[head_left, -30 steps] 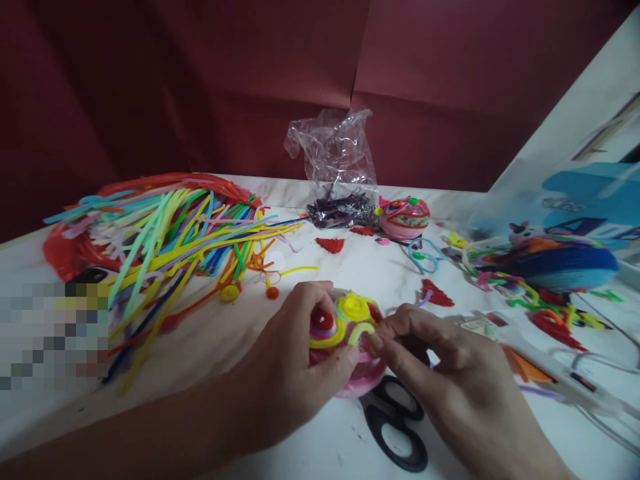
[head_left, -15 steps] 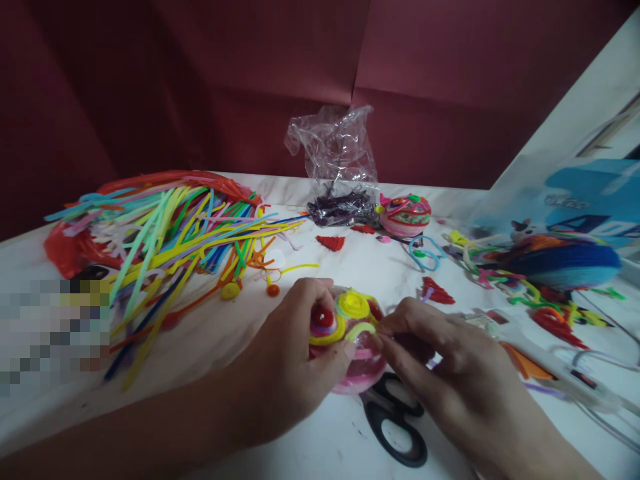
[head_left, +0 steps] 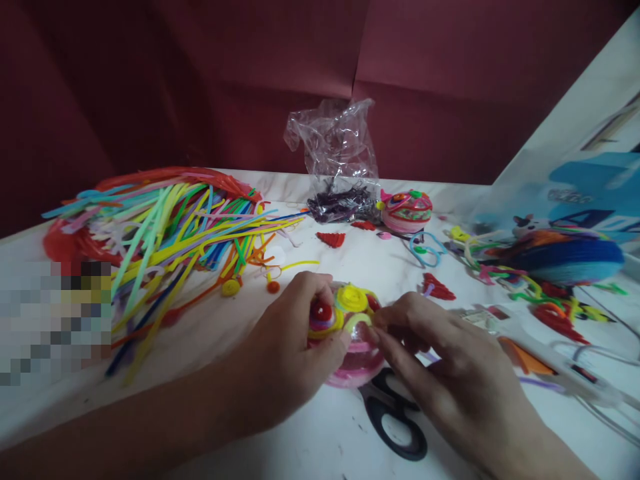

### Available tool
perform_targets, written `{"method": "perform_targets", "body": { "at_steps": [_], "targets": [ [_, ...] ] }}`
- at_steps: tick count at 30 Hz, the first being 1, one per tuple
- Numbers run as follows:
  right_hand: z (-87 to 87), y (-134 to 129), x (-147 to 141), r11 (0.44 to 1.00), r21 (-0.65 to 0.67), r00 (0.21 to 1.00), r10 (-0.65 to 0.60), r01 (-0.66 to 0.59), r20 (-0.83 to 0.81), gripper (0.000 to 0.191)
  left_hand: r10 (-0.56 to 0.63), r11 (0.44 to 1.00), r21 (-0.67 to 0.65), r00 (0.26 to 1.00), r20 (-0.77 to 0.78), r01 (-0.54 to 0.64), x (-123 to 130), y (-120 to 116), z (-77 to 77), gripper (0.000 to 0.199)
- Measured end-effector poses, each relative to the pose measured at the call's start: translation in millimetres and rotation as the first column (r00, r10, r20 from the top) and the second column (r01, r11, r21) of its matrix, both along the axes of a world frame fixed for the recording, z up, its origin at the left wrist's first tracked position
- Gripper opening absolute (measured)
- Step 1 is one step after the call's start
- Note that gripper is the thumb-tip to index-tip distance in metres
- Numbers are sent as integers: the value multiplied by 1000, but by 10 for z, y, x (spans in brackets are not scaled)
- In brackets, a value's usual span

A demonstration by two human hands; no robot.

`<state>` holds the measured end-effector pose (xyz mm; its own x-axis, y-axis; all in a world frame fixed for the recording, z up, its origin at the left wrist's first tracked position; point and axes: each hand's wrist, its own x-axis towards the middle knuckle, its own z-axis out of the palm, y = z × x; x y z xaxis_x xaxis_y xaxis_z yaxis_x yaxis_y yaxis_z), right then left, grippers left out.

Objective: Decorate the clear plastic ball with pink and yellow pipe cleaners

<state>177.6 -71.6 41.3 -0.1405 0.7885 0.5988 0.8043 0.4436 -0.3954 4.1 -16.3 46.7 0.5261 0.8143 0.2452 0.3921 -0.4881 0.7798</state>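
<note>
Between both hands sits a clear and pink ball (head_left: 350, 375) decorated with coiled pipe cleaners, among them a yellow spiral (head_left: 351, 299) on top and a red knob ringed in yellow and lilac. My left hand (head_left: 293, 347) grips the ball from its left side, thumb across the front. With thumb and forefinger pinched, my right hand (head_left: 445, 353) presses the end of a pale yellow-green pipe cleaner (head_left: 357, 321) that curves over the ball's front. Black-handled scissors (head_left: 374, 421) lie just below the ball, their blades hidden.
Many coloured pipe cleaners (head_left: 165, 227) spill from a red bag at left. Behind stand a clear plastic bag (head_left: 340, 147) and another decorated ball (head_left: 407, 212). A hot glue gun (head_left: 555, 350) with cord lies right, near red triangles (head_left: 439, 287) and a blue yarn-like bundle (head_left: 565, 260).
The ball has shifted very slightly up and left in view. Both hands keep nearly the same hold, with the right fingertips still at the pale pipe cleaner.
</note>
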Motion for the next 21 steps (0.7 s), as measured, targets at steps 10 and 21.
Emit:
{"method": "perform_targets", "body": {
  "at_steps": [10, 21],
  "targets": [
    [-61, -29, 3, 994, 65, 995, 93, -91, -28, 18, 10, 999, -32, 1000, -3, -10, 3, 9, 27, 14],
    [-10, -16, -10, 990, 109, 996, 81, -85, 40, 20, -2, 998, -65, 1000, 30, 4, 7, 37, 41, 14]
  ]
}}
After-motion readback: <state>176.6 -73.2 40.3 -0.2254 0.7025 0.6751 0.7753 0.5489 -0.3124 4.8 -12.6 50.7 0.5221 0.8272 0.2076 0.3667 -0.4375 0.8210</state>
